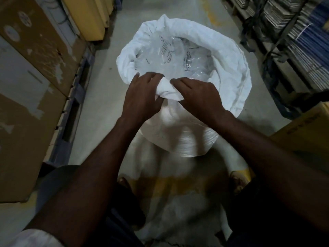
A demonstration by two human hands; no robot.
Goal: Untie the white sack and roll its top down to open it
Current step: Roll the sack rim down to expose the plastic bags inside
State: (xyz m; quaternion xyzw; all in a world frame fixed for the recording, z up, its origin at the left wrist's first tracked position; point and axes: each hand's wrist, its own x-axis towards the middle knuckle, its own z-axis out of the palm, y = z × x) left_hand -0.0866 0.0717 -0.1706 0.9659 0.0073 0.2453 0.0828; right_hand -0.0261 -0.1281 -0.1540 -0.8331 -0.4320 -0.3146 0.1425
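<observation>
The white sack (pixel 229 65) stands on the floor in front of me with its mouth wide open and its top turned down into a thick rolled rim. Inside lies clear plastic packaging (pixel 178 59) with black print on it. My left hand (pixel 142 97) and my right hand (pixel 199 97) sit side by side at the near edge of the rim, both with fingers curled round a bunched fold of the white cloth. The sack's lower body (pixel 178 143) bulges toward me beneath my forearms.
Brown cardboard boxes (pixel 30 77) are stacked along the left, yellow ones (pixel 89 16) further back. Shelving with bundled stock (pixel 302 41) lines the right, and a yellow carton (pixel 306 129) sits near right. Grey concrete floor (pixel 101 90) runs between them.
</observation>
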